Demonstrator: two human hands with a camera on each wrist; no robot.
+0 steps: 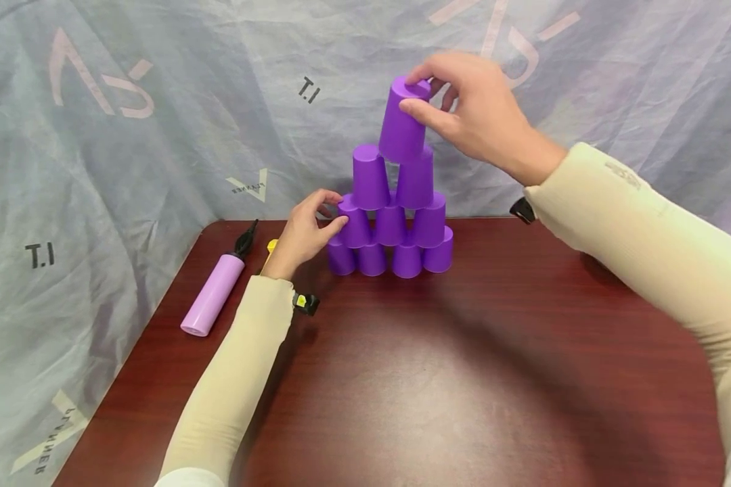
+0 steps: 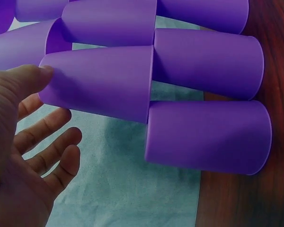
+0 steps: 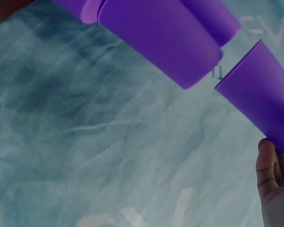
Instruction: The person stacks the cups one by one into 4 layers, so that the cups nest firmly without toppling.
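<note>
Upside-down purple cups stand stacked as a pyramid in the head view: several in the bottom row, three above, two in the third row. My right hand (image 1: 478, 108) pinches the closed end of another purple cup (image 1: 402, 128) high over the third row. In the right wrist view that cup (image 3: 262, 92) tilts, with a gap between its rim and the nearest stacked cup (image 3: 163, 40). My left hand (image 1: 307, 226) holds the left cup of the second row (image 1: 355, 226) near its top. The left wrist view has the thumb on this cup (image 2: 102, 82), other fingers spread below.
A pink hand pump (image 1: 214, 294) with a black nozzle lies at the table's left. Something small and yellow (image 1: 272, 245) shows behind my left wrist. Grey printed cloth (image 1: 176, 149) hangs behind the dark red-brown table (image 1: 438, 379), close at the pyramid's back.
</note>
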